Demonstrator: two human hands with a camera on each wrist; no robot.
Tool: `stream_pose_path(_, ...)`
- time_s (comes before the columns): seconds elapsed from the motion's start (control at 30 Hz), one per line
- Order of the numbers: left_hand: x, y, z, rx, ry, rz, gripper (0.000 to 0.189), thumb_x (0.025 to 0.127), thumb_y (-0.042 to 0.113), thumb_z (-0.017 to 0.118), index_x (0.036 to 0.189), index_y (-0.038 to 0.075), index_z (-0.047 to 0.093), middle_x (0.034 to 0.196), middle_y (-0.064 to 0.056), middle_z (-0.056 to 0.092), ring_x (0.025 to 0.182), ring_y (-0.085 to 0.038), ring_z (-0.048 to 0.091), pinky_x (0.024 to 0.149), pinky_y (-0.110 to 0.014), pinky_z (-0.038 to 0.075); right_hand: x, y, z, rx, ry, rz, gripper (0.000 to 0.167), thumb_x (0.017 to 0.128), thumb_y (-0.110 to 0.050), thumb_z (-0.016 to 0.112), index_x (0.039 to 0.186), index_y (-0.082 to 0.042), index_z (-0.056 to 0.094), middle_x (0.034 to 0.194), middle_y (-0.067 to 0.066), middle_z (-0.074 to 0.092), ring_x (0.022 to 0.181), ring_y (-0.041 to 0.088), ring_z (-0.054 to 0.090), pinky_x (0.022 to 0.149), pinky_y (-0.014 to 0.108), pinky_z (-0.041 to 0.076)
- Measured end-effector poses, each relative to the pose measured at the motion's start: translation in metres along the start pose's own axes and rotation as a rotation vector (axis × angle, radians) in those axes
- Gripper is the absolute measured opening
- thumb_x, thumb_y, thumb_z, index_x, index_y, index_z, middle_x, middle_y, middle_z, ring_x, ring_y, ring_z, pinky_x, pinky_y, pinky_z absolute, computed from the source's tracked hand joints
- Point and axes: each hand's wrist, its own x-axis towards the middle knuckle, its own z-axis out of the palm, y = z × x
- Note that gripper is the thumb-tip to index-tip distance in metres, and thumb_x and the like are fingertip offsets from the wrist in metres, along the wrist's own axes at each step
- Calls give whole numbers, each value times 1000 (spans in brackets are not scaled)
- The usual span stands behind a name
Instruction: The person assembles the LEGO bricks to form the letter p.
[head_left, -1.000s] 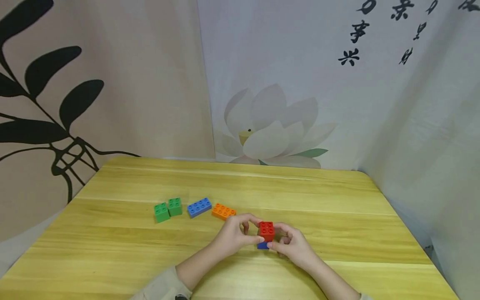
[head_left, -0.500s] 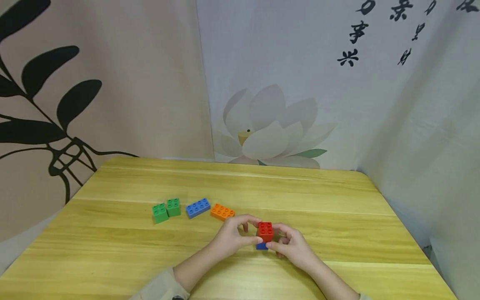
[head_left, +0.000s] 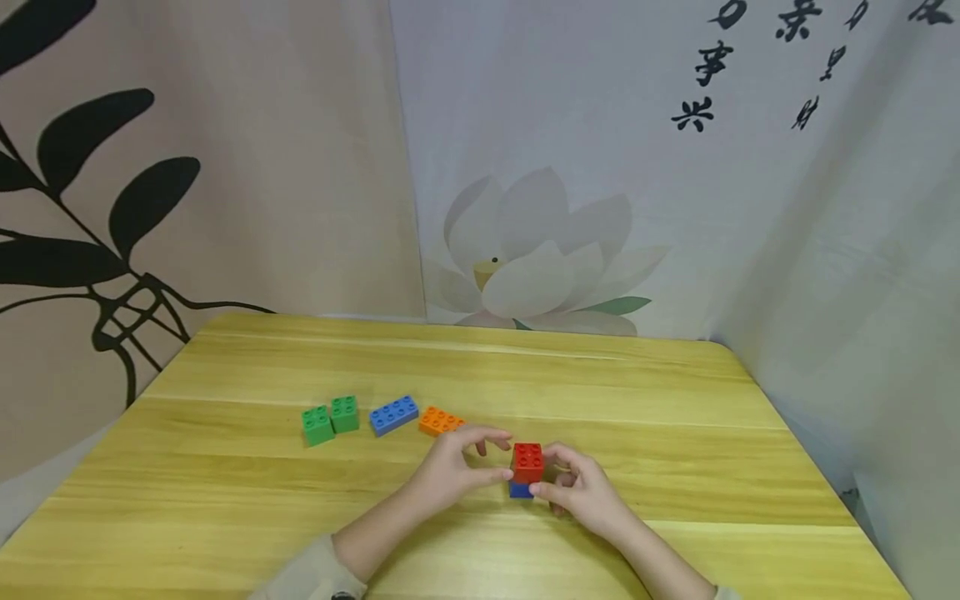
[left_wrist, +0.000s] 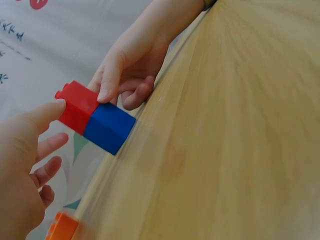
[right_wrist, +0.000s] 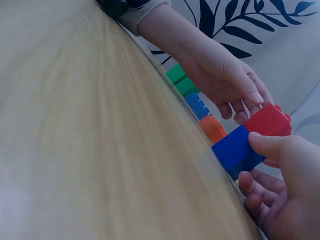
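A red toy brick (head_left: 527, 462) sits on top of a blue toy brick (head_left: 521, 491), making a small upright stack on the table. My right hand (head_left: 585, 490) pinches the stack from the right; in the right wrist view its thumb (right_wrist: 265, 145) lies by the seam between the two bricks. On the other side, my left hand (head_left: 453, 471) has thumb and index finger spread apart. Its thumb tip is at the left side of the red brick, and the left wrist view does not settle whether it touches. The other fingers of the left hand (left_wrist: 20, 165) are loosely bent and hold nothing.
To the left on the wooden table (head_left: 225, 492) lie an orange brick (head_left: 438, 420), a long blue brick (head_left: 393, 415) and two green bricks (head_left: 318, 426) side by side. The orange one is just behind the left hand. Printed curtains (head_left: 300, 167) hang behind the table.
My left hand has loosened and drawn slightly left, its index finger now clear of the red brick. My right hand keeps its pinch on the stack. The view has shifted a little.
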Motion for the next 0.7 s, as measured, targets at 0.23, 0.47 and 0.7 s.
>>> stream_pose_path(0.23, -3, -4, -12, 8, 50, 6, 41, 77, 23, 81, 116, 17, 68, 102, 9, 67, 89, -29, 53, 75, -45, 45, 1, 0, 0, -20, 3, -3, 35, 85, -9, 72, 117, -3, 60, 111, 12, 63, 54, 14, 52, 49, 27, 47)
stream_pose_path(0.47, -4, -8, -26, 39, 106, -14, 42, 77, 21, 82, 116, 13, 68, 103, 10, 66, 99, -24, 56, 81, -43, 47, 0, 0, 1, -3, 1, 11, 37, 86, -9, 72, 120, -3, 59, 112, 12, 62, 54, 13, 52, 49, 28, 48)
stream_pose_path(0.7, -5, -17, -42, 83, 153, 5, 46, 74, 23, 83, 116, 11, 69, 109, 7, 65, 105, -17, 54, 87, -44, 47, 0, 0, 0, -12, 6, 15, 39, 84, -8, 73, 120, -3, 59, 111, 13, 62, 55, 13, 52, 49, 27, 48)
